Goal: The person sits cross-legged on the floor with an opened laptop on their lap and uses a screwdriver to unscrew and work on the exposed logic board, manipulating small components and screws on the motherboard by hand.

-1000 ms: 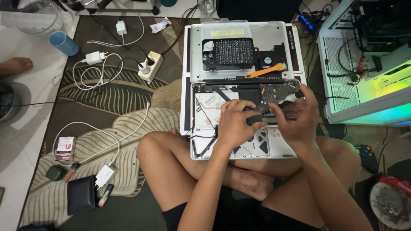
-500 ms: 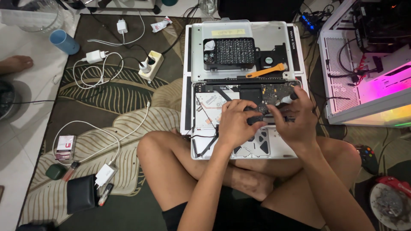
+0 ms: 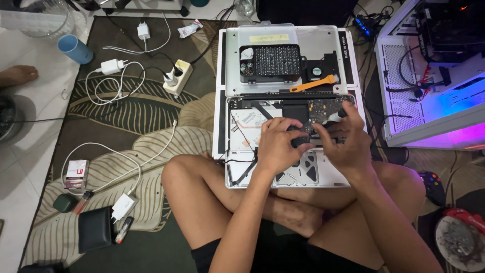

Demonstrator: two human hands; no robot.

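An opened silver laptop [image 3: 237, 167] lies on the rug in front of my crossed legs, its dark circuit board [image 3: 323, 107] exposed. My left hand [image 3: 278, 144] rests on the middle of the board, fingers curled over a black part [image 3: 299, 141]. My right hand [image 3: 343, 139] is beside it, gripping a screwdriver [image 3: 337, 116] with a light shaft and black top, tip down on the board. The laptop's removed silver cover [image 3: 232, 60] lies just beyond, carrying a black bit case [image 3: 270, 62], an orange pry tool [image 3: 313, 83] and a small fan [image 3: 318, 71].
An open computer case [image 3: 429, 76] glowing blue and pink stands at right. On the leaf-patterned rug [image 3: 101, 126] at left lie white chargers and cables [image 3: 111, 68], a power strip [image 3: 177, 78], a blue cup [image 3: 75, 49], a black wallet [image 3: 94, 229] and a game controller [image 3: 434, 184].
Both hands have stayed on the board with only slight finger shifts. The computer case's glow has changed from green-yellow through pink to blue and pink.
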